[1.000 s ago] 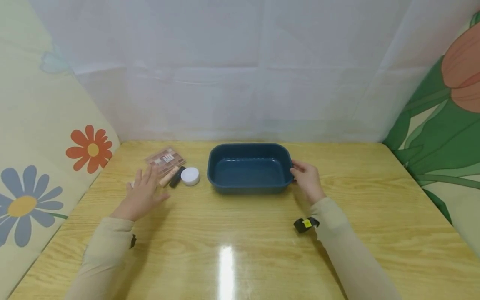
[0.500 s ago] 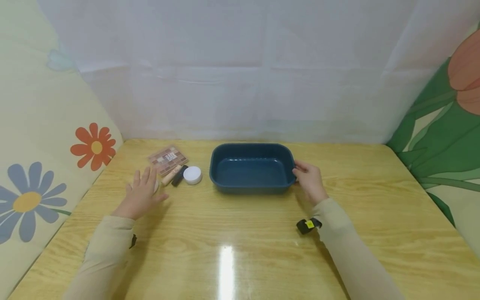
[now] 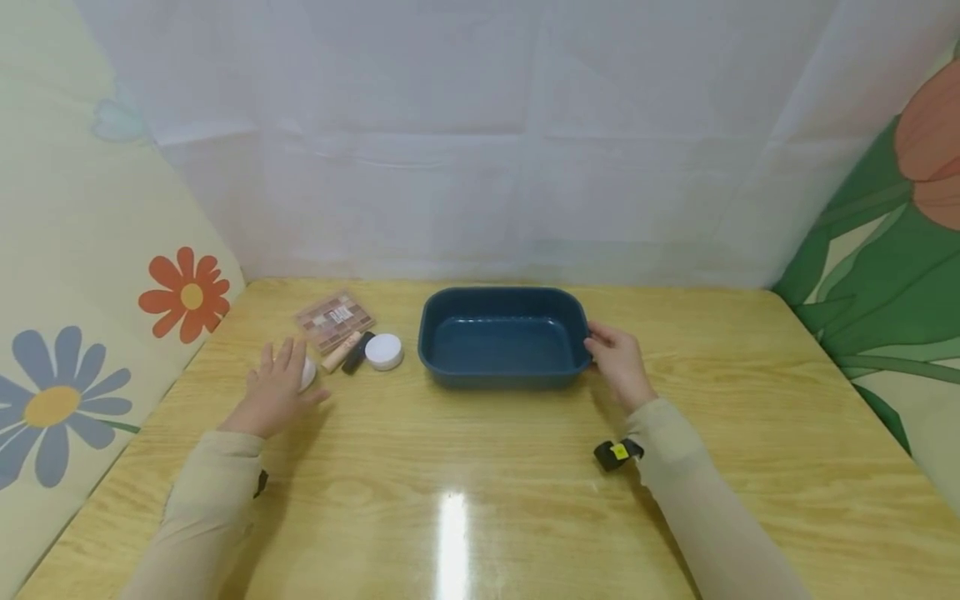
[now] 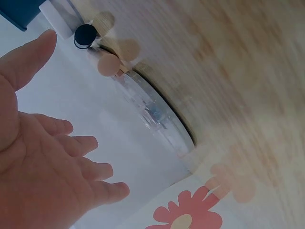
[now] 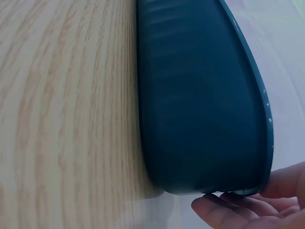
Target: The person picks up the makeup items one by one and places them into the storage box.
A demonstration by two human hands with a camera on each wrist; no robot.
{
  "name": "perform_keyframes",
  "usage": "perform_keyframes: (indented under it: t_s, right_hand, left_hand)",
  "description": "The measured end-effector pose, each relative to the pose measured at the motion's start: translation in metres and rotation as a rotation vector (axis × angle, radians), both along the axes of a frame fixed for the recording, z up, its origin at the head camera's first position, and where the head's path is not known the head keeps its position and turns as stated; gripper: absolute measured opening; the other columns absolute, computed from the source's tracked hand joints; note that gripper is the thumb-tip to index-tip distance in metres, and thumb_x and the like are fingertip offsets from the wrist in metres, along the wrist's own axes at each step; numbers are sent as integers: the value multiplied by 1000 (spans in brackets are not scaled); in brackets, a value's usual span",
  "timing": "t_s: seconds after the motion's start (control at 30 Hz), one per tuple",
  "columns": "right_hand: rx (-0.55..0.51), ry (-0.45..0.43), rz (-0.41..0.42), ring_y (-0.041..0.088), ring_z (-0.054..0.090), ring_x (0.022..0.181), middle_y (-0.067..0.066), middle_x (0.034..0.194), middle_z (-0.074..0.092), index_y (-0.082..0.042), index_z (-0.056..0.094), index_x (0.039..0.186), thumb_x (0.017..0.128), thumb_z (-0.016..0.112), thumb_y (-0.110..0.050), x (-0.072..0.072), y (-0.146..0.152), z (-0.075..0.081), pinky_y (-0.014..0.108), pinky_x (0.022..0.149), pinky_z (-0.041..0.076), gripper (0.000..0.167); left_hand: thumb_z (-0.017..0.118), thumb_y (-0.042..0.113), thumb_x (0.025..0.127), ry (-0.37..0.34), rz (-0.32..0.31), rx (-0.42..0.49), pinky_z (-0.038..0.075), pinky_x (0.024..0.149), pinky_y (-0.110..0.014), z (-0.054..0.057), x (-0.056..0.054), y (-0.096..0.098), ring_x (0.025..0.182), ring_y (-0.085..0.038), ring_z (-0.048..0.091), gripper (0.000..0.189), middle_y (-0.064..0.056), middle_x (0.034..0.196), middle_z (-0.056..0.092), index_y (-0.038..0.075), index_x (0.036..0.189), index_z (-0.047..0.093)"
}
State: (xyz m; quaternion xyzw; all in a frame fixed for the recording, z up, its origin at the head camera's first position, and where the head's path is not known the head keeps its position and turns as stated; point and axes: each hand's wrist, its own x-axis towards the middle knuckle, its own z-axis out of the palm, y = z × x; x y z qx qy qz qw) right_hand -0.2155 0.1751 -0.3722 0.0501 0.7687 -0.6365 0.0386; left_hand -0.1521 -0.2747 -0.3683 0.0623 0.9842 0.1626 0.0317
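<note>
My left hand (image 3: 279, 388) hovers over the left of the table, fingers spread and holding nothing. Partly hidden behind it is a round, flat case, white from above (image 3: 307, 374) and clear-sided in the left wrist view (image 4: 155, 110). Just beyond lie a beige tube (image 3: 341, 352), a dark tube (image 3: 358, 353) and a white round jar (image 3: 384, 352). A checkered makeup palette (image 3: 334, 320) lies behind these. My right hand (image 3: 619, 360) pinches the right end of a dark blue rectangular tub (image 3: 502, 379), thumb at the rim (image 5: 269, 129) and fingers beneath.
The wooden table (image 3: 510, 467) meets a white cloth backdrop (image 3: 480, 142) behind the tub. Flower-printed panels stand at the left (image 3: 67, 217) and right (image 3: 907, 292) sides. Inside, the tub shows only its bare bottom.
My left hand has drawn slightly back toward me, and more of the round case shows beside it. My right hand stays at the tub's end. The head view has shifted slightly.
</note>
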Motion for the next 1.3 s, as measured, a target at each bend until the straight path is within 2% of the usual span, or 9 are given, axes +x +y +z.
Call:
perform_keyframes:
  t_s: [0.07,0.33,0.63,0.9,1.17,1.3]
  right_hand:
    - [5,1,-2,34,41,133,28,147,36,11,32,145,101,41,1,0,-1,-1,18,82,53,45]
    - [26,-3,-5,34,44,130,27,146,38,9,33,145,102,40,0,1,0,0,12,72,49,45]
    - [31,-13,4,32,43,131,26,147,38,9,32,146,102,40,-1,1,0,1,15,80,51,45]
    - [54,-14,7,31,42,132,25,147,37,9,32,145,103,41,-2,-1,1,0,24,92,50,45]
    - [57,2,-4,32,44,130,27,145,40,9,34,144,102,42,-1,-1,1,-1,13,79,50,45]
    - [52,17,-9,33,45,129,28,143,41,11,35,143,101,42,0,1,-1,0,12,77,50,44]
  left_hand:
    - [64,28,92,1,4,4,9,98,-81,-1,0,-1,131,-67,1,88,-46,145,7,-20,144,11]
    - [64,27,92,-22,18,12,8,100,-80,0,-3,-4,131,-67,0,87,-46,146,6,-20,144,11]
    - [63,28,93,-28,20,14,8,100,-79,-3,-6,-8,131,-67,-1,87,-45,147,4,-19,144,10]
    - [62,27,93,-48,40,18,8,100,-79,-4,-9,-9,131,-67,-1,86,-45,146,4,-20,144,10]
    - [63,26,93,-55,51,5,9,101,-78,-3,-11,-12,130,-67,1,86,-46,145,6,-21,143,11]
    - [64,26,92,-47,42,-9,12,100,-79,-4,-12,-13,129,-69,3,86,-47,145,7,-22,142,12]
